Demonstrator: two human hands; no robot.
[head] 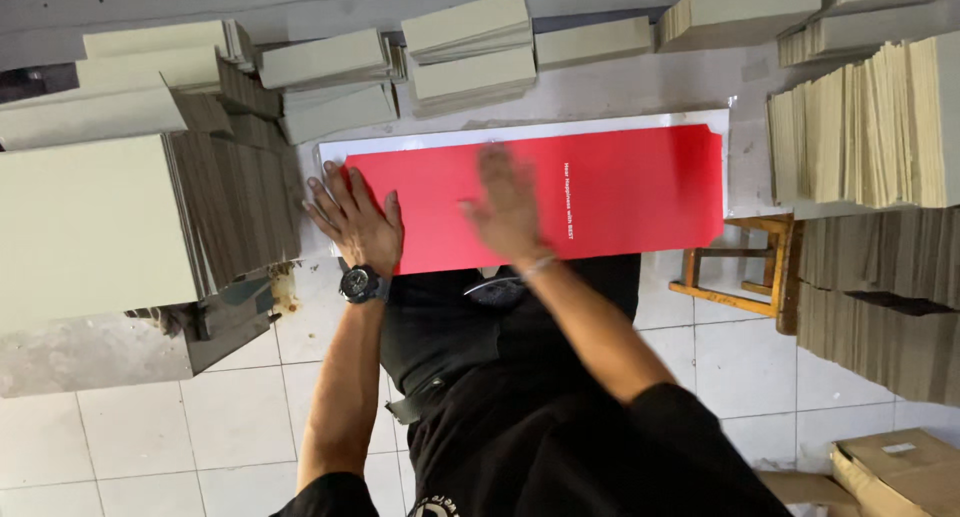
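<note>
Item: red sheet point(620, 192), flat on a white backing sheet point(520, 134) on my desk point(650, 82), long axis running left to right. My left grip point(355, 222), fingers spread, presses its left end; my right grip point(510, 205), blurred, flat-open, lies mid-sheet, nearer the free right stretch

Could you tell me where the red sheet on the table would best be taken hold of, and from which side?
Probably at its right end. The red sheet lies flat, and the left hand presses its left end while the blurred right hand lies on its middle. The right end is uncovered, with the white board showing along the edge, so pinching that short edge from the right looks easiest.
</note>
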